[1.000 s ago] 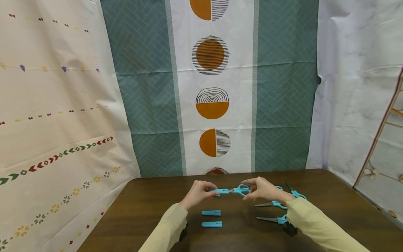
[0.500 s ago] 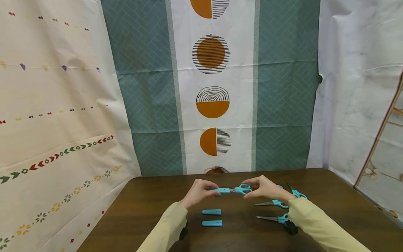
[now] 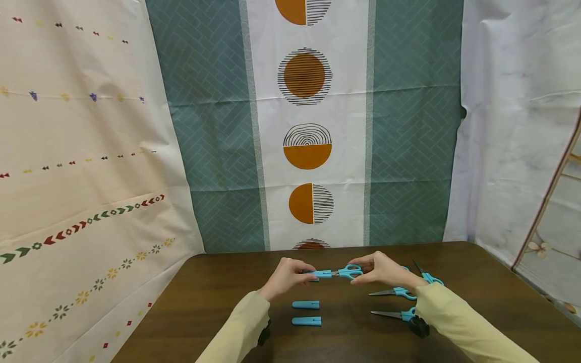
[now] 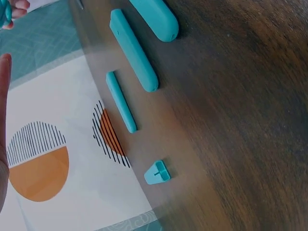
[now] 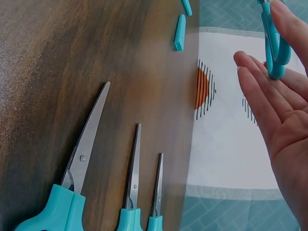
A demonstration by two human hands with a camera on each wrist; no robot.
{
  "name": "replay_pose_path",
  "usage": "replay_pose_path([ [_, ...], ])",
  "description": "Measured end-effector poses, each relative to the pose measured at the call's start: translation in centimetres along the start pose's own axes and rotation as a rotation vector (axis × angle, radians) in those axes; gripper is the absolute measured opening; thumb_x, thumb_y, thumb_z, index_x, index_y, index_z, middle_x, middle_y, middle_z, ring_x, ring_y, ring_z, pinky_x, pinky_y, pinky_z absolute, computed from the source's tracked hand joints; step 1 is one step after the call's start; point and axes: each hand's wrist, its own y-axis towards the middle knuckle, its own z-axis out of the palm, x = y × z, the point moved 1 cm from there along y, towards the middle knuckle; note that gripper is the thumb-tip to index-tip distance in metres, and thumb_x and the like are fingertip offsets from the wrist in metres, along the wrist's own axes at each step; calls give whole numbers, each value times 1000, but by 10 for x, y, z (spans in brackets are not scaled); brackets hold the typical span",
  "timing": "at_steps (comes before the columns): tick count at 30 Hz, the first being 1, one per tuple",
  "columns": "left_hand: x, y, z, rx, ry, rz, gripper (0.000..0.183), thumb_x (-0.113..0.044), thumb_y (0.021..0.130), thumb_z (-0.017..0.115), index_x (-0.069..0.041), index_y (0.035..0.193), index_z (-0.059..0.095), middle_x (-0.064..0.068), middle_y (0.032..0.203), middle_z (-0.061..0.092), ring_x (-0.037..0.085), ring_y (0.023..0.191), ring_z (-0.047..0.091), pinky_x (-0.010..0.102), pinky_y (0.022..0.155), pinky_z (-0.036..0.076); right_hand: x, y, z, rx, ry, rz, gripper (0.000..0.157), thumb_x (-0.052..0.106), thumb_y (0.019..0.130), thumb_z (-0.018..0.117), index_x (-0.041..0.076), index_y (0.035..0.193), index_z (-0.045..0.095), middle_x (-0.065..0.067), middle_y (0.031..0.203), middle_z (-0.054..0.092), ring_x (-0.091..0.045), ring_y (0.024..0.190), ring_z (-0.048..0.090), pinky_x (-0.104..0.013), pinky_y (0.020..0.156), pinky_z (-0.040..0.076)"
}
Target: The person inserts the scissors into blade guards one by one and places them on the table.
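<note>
Over the back middle of the table, my left hand [image 3: 290, 273] pinches a light-blue blade sheath [image 3: 323, 274]. My right hand [image 3: 382, 269] holds scissors [image 3: 350, 271] by their light-blue handles, thumb on one side and fingers on the other in the right wrist view. The blades point left and lie mostly inside the sheath. A short strip of metal shows between sheath and handles. Two more sheaths, one upper [image 3: 306, 304] and one nearer [image 3: 306, 321], lie on the table below the hands. Another sheath is partly hidden behind the left hand.
Right of the hands lie several scissors: a near pair [image 3: 394, 314], a middle pair [image 3: 394, 293], and a pair [image 3: 427, 276] by the right wrist. One more is mostly hidden behind that wrist. A small upright sheath-like piece [image 4: 158, 173] shows in the left wrist view. Patterned cloths hang behind the brown table [image 3: 218, 292].
Both hands keep the same grip, and the scissors stay equally deep in the sheath. Only the head view has shifted slightly.
</note>
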Motion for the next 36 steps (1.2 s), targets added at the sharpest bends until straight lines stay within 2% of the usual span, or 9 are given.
replay_pose_path([
  [5,-1,1,2,10,0,8,12,4,79,65,9,90,67,16,73,64,29,58,62,42,59,51,-1,2,2,-4,9,-10,52,19,78,72,-8,119,54,0,84,67,-15,80,63,-27,67,49],
  [10,-1,2,3,10,-22,16,13,5,79,65,10,90,66,20,74,64,38,60,61,43,60,51,-2,4,4,-14,33,-17,52,17,78,72,-10,118,53,-3,82,67,-20,77,64,-28,64,49],
  [16,0,3,3,-9,-25,26,13,6,78,64,11,90,66,21,76,64,36,59,61,43,59,51,2,4,6,-21,43,-24,53,19,78,72,-10,118,53,-1,83,67,-17,77,64,-28,67,50],
  [23,1,3,5,-38,27,58,13,5,78,65,11,90,66,18,75,64,32,58,62,33,58,52,4,6,11,-32,35,-10,55,25,76,74,-7,117,55,1,81,67,-16,77,64,-28,68,50],
  [29,-1,5,6,-67,49,52,13,3,79,65,9,91,67,16,76,65,31,60,62,26,57,51,6,9,14,-41,29,6,52,23,75,74,-5,116,57,1,79,67,-19,75,64,-27,68,49],
  [35,-1,6,6,-73,39,29,13,3,79,65,9,91,66,18,78,64,33,62,63,33,59,52,6,11,13,-55,3,7,53,25,75,74,-4,116,57,2,78,67,-21,71,63,-27,65,48],
  [36,5,7,7,-73,39,28,13,1,80,65,8,91,67,16,78,65,32,62,63,32,59,52,6,11,13,-57,-2,6,54,26,75,74,-4,116,57,2,78,67,-19,71,63,-27,65,49],
])
